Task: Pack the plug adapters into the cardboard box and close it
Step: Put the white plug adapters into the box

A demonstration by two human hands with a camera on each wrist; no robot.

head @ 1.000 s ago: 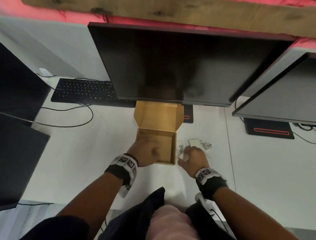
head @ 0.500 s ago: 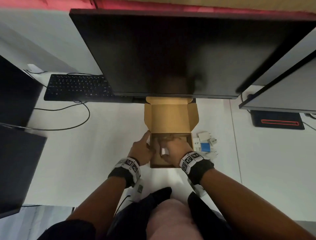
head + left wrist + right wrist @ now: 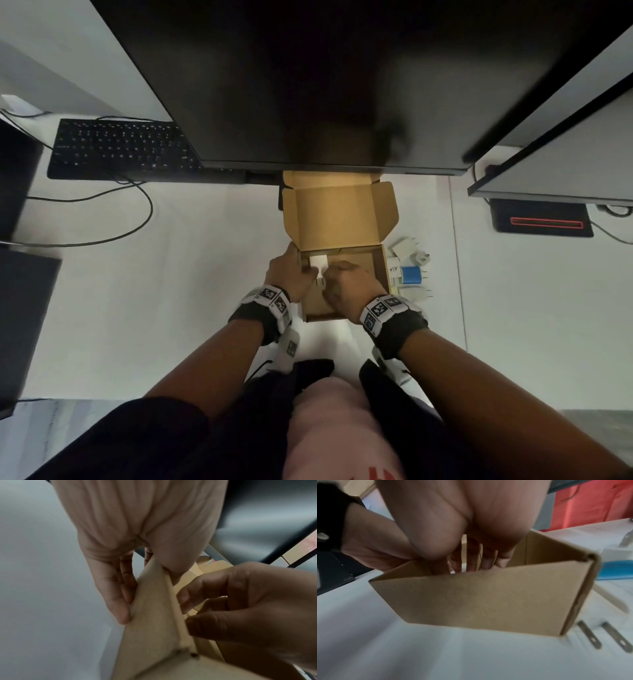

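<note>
Currently 1 cardboard box (image 3: 344, 219), lid up. L hand (image 3: 291, 274) grips its left wall; R hand (image 3: 349, 287) inside, fingers curled, pinching 1 white adapter (image 3: 318, 263). Approx. 4 adapters (image 3: 411, 274) lie right of R hand.

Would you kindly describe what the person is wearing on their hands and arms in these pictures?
Both hands are bare. The left hand and right hand each have a black wrist strap topped by a white band printed with black-and-white square markers. A white device hangs below each wrist, the left one trailing a thin dark cable. The forearms are bare, with dark sleeves near the shoulders.
</note>
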